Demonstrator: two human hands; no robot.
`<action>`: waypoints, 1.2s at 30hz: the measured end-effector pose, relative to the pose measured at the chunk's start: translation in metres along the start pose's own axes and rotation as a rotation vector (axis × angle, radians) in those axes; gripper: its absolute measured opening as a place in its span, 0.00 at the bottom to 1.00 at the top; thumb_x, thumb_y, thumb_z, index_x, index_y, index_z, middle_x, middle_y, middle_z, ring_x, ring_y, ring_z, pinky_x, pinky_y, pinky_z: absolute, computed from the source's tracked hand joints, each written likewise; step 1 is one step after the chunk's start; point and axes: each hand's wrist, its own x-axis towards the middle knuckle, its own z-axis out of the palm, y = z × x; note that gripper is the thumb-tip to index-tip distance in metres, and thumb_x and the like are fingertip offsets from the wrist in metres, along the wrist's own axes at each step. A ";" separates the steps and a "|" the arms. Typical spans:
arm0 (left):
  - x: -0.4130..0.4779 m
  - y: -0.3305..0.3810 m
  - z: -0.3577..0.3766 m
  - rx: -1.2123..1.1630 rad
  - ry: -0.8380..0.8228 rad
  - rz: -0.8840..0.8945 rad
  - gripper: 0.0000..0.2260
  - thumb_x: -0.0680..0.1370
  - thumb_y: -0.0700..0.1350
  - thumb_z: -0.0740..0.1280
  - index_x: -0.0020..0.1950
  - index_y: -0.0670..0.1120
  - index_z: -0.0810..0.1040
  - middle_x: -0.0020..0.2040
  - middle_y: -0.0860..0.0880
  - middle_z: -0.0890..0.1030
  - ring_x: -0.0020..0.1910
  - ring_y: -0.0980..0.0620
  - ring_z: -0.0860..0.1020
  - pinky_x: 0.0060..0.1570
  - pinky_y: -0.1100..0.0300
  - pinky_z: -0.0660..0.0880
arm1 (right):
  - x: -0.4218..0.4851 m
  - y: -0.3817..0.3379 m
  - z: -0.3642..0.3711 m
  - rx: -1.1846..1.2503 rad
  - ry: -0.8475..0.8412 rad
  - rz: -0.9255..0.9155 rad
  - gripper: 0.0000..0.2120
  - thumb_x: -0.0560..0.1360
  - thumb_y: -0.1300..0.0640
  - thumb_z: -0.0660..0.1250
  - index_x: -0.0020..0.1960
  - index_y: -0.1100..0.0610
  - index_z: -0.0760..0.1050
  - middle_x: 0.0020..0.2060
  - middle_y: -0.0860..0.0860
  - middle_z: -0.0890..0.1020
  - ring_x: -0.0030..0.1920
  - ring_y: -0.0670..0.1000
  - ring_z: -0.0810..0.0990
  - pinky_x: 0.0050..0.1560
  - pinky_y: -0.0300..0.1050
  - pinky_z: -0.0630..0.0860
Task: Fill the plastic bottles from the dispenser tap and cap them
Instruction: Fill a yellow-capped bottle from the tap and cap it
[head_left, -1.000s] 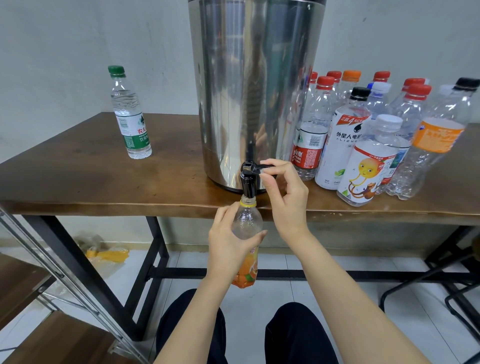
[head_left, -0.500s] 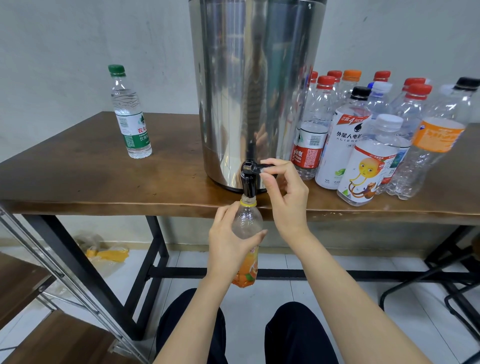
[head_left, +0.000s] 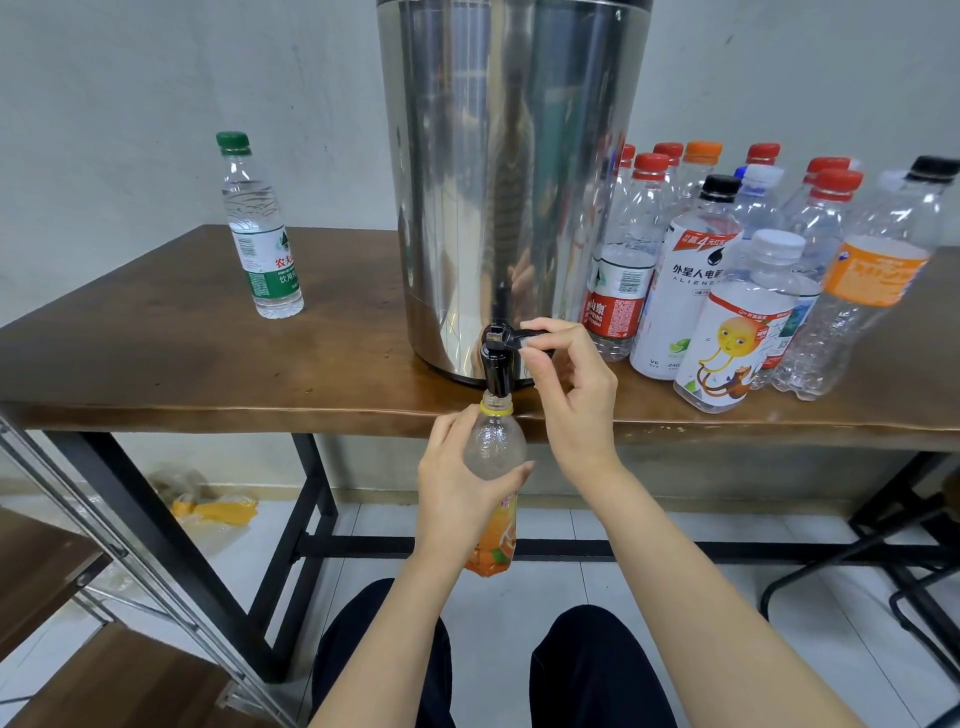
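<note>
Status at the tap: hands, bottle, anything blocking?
Left hand grips orange-label bottle, mouth at tap spout. Right hand pinches tap lever. Bottle uncapped, fill level unclear. Nothing in the way.

Dk trousers (head_left: 592, 670) — bare forearms (head_left: 691, 587)

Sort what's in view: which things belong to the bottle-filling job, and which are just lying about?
Job: dispenser; tap, pinched by the right hand; orange-label bottle, gripped by the left hand under the tap; cluster of capped bottles; green-capped bottle.
Lying about: yellow bag on the floor; wooden shelves at left.
</note>
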 end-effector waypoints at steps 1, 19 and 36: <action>0.000 0.000 0.000 0.000 0.003 0.004 0.33 0.65 0.52 0.81 0.68 0.52 0.74 0.57 0.57 0.74 0.57 0.64 0.72 0.54 0.79 0.66 | 0.001 0.001 -0.003 -0.027 -0.024 -0.019 0.09 0.79 0.56 0.65 0.51 0.61 0.78 0.55 0.48 0.81 0.56 0.44 0.79 0.55 0.38 0.74; 0.000 -0.002 -0.002 -0.024 -0.013 -0.001 0.34 0.66 0.52 0.81 0.69 0.51 0.74 0.58 0.56 0.74 0.58 0.59 0.74 0.55 0.75 0.70 | 0.077 -0.040 0.006 -0.368 -0.397 -0.250 0.20 0.76 0.40 0.58 0.45 0.52 0.82 0.37 0.41 0.78 0.41 0.45 0.77 0.43 0.52 0.76; 0.001 -0.004 -0.003 -0.050 -0.014 0.009 0.32 0.65 0.49 0.82 0.67 0.49 0.76 0.56 0.56 0.75 0.57 0.66 0.73 0.52 0.78 0.68 | 0.057 -0.026 -0.018 0.167 -0.223 0.129 0.10 0.83 0.61 0.59 0.55 0.53 0.79 0.37 0.50 0.81 0.33 0.46 0.75 0.36 0.36 0.75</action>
